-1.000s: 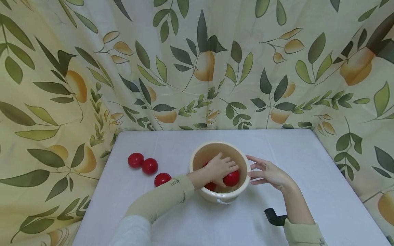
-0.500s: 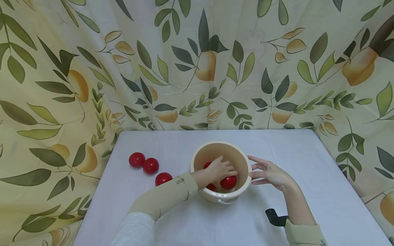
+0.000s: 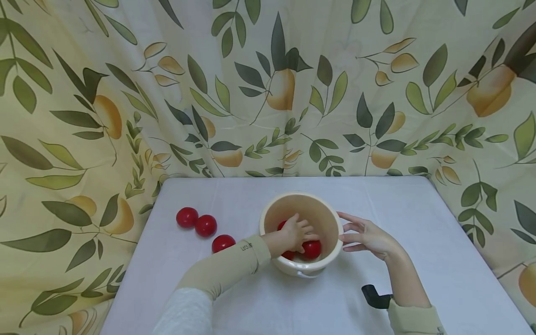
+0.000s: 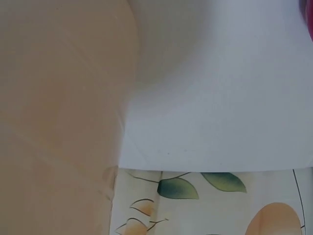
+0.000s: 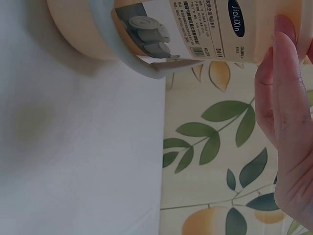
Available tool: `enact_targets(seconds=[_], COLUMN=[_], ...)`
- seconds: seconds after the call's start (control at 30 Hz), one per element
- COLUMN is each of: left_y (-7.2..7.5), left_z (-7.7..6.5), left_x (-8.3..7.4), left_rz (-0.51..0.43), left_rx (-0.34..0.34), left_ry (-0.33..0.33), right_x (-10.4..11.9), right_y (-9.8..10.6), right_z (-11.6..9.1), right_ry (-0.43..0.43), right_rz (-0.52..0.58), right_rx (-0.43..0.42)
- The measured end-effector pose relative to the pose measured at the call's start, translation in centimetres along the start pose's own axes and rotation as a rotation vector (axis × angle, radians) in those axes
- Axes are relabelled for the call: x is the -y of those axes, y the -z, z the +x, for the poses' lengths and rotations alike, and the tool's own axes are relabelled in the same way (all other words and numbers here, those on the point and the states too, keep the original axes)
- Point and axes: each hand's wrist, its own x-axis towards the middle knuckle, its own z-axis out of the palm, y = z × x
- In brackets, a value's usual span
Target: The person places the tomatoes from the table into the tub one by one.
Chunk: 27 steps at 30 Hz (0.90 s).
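A cream bucket (image 3: pixel 268 211) stands upright on the white table, with several red balls inside. My left hand (image 3: pixel 294 233) reaches into it, fingers spread, just beside and partly over one red ball (image 3: pixel 311 250). Other red balls in the bucket are partly hidden by that hand and wrist. The left wrist view shows the bucket's blurred wall (image 4: pixel 58 107) but not the hand. With fairly straight fingers, my right hand (image 3: pixel 368 237) touches the bucket's right side near the rim; the right wrist view shows these fingers (image 5: pixel 288 83) against the labelled wall (image 5: pixel 217 29).
Three red balls lie on the table left of the bucket: two side by side (image 3: pixel 187 217) and one (image 3: pixel 223 243) by the left sleeve. A pale handle (image 5: pixel 127 54) hangs on the bucket. A black object (image 3: pixel 375 298) sits at the right wrist. A leaf-patterned curtain (image 3: pixel 259 93) hangs behind.
The red ball under my left hand has settled lower in the bucket. The left fingers have lifted and spread away from it. My right hand stays at the bucket's side.
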Motion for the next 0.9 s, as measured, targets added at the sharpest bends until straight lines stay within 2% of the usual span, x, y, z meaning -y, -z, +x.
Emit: enact_targets(seconds=[0.1, 0.17, 0.33, 0.47, 0.6, 0.73, 0.9], left_y=[-0.1, -0.1, -0.1, -0.1, -0.4, -2.0, -5.4], left_z=[0.2, 0.4, 0.2, -1.0, -2.8, -4.8, -7.5], left_x=[0.1, 0.2, 1.1, 2.0, 2.9, 3.9, 5.3], left_rz=[-0.013, -0.028, -0.155, -0.265, -0.343, -0.426, -0.546], left_rx=[-0.030, -0.075, -0.260, -0.385, -0.469, -0.571, -0.668], left_ry=[-0.004, -0.001, 0.030, 0.074, 0.135, 0.236, 0.393], right_x=[0.0, 0.0, -0.2, -0.3, -0.3, -0.4, -0.5], right_y=[0.0, 0.0, 0.0, 0.0, 0.0, 0.0, 0.0], right_z=[0.0, 0.0, 0.0, 0.1, 0.1, 0.1, 0.1], right_ry=[0.000, -0.001, -0.003, -0.002, -0.004, -0.006, -0.001], right_rz=[-0.001, -0.003, -0.007, -0.011, -0.013, -0.012, -0.022], right_rx=[-0.004, -0.007, -0.005, -0.003, -0.008, -0.014, -0.017])
